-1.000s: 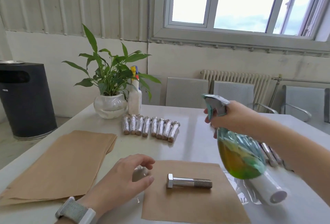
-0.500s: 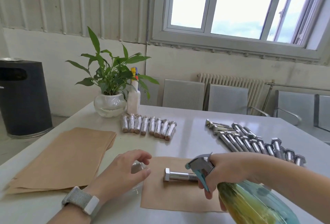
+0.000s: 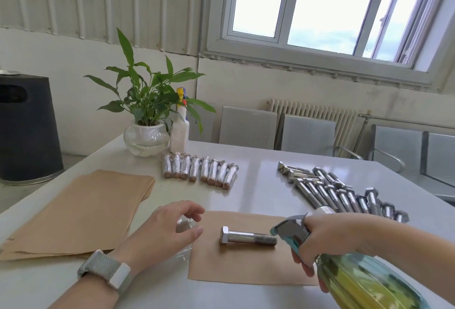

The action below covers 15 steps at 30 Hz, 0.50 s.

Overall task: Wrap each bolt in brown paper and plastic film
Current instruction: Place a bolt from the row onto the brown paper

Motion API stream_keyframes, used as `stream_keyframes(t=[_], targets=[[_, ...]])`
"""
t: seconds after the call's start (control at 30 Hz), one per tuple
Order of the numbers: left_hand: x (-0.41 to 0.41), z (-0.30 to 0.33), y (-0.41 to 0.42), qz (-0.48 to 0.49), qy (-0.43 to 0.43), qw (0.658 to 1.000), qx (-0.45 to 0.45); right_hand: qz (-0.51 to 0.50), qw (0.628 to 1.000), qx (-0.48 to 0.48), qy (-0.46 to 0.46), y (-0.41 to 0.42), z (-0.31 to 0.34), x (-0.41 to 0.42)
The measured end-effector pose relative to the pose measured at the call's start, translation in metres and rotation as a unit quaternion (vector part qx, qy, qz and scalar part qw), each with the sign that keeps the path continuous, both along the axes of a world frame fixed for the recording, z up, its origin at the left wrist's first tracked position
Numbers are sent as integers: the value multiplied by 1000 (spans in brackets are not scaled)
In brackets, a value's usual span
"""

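Bolt [image 3: 248,237] is lying flat on a single brown sheet [image 3: 246,267] at the near edge of the table [image 3: 258,168], head to the left, thread pointing right. What's changed in the last second: the right hand [image 3: 327,242] has brought the spray bottle [image 3: 364,281] down from up in the air, and now the nozzle sits just beside the threaded end, aimed along the bolt. Fingers are wrapped round the trigger and neck, so that hand is gripping the bottle. No mist visible, so I can't say whether it's squeezing yet.

The left hand [image 3: 170,232] hovers at the sheet's left edge, fingers loosely curled, not clamped on anything I can make out — there's some crumpled clear film [image 3: 183,225] right under the fingertips, but whether it's touching it I can't tell.

My read: this bolt gets a spritz first, then the paper roll, then film. So wrapping for this one hasn't started.

Further back there's a row of wrapped bolts [image 3: 199,169], a pile of bare ones [image 3: 342,193] on the right, and a stack of spare paper [image 3: 81,210] on the left — plenty left to do.
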<state>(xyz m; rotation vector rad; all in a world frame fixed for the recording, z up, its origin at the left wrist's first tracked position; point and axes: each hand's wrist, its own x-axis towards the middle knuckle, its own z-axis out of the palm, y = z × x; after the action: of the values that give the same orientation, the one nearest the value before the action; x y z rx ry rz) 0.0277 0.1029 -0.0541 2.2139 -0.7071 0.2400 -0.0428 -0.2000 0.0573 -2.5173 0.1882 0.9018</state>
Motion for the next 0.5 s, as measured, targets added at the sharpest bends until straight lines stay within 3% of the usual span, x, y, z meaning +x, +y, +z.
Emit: stream_keyframes(t=[0.13, 0.27, 0.43, 0.5], targets=[[0, 0, 0, 3, 2, 1000, 1, 20, 999, -7, -27, -4, -2, 3], [0, 0, 0, 2, 6, 1000, -1, -40, 989, 110, -93, -25, 23, 16], [1, 0, -2, 3, 7, 1000, 1, -134, 901, 186, -367, -42, 50, 69], [1, 1, -3, 4, 6, 1000, 3, -150, 872, 205, -419, -41, 43, 92]])
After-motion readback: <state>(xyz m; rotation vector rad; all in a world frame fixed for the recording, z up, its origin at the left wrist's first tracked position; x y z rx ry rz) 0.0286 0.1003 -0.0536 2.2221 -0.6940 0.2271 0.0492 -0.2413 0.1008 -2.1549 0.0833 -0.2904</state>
